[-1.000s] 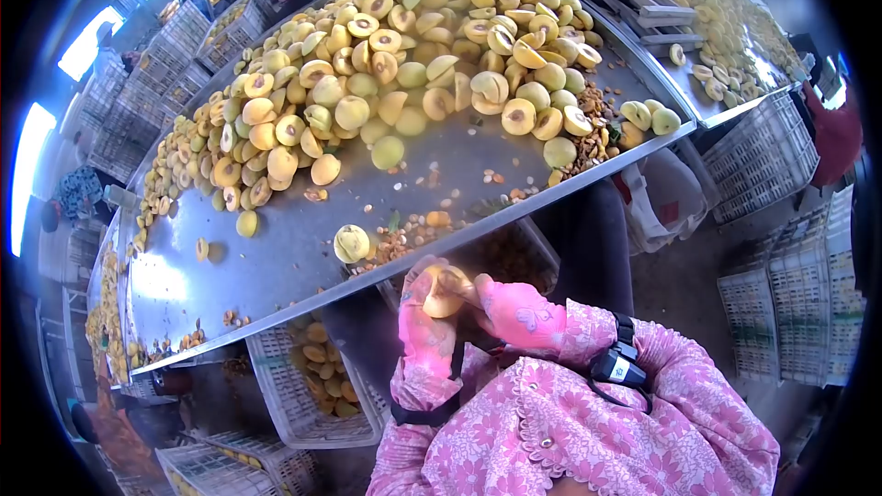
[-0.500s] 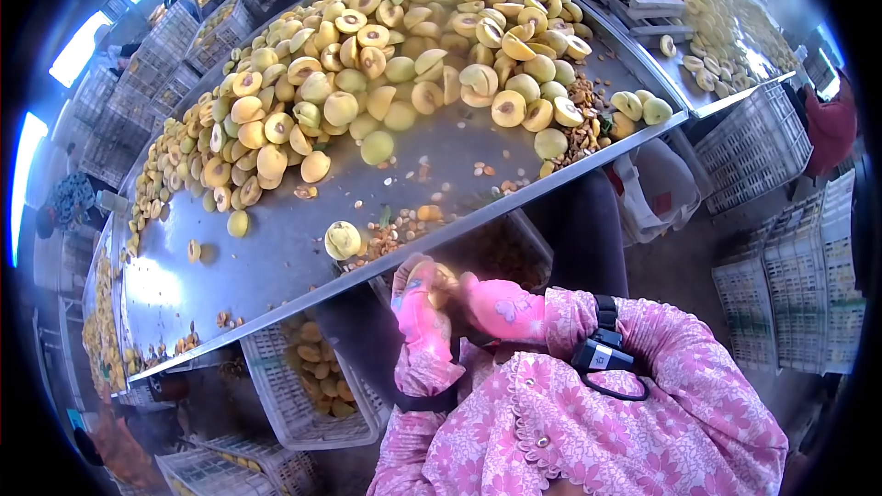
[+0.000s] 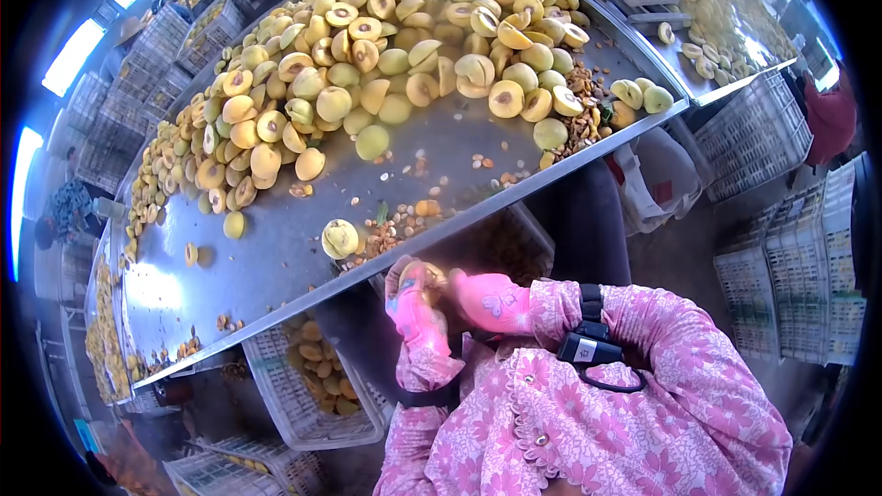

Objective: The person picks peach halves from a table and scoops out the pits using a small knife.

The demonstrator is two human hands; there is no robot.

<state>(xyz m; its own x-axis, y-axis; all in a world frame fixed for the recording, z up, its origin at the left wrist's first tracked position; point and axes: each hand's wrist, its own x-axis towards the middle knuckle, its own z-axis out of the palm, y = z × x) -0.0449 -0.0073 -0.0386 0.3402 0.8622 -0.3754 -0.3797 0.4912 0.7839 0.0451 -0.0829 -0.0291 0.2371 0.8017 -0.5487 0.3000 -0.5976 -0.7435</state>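
My left hand [image 3: 415, 299], in a pink patterned glove, is closed around a yellow peach piece [image 3: 432, 277] just below the table's front edge. My right hand [image 3: 491, 301], gloved in pink too, meets it from the right with curled fingers; whatever lies inside them is hidden. Beyond the hands, a single peach [image 3: 340, 239] with a cut top rests near the edge of the metal table [image 3: 266, 262]. Beside it lie loose pits and scraps [image 3: 390, 231]. A big heap of halved yellow peaches [image 3: 367, 64] covers the back of the table.
Under the table, a white plastic crate [image 3: 276, 386] holds peach pieces. A white bucket [image 3: 657, 179] stands right of my knee. Stacked crates [image 3: 790, 266] rise at the right. Another table with peaches [image 3: 712, 28] adjoins at the back right. Other people are around the edges.
Both hands remain together around the peach piece. The right hand and its wrist have shifted slightly left, and the view has tilted a little. The heap looks the same.
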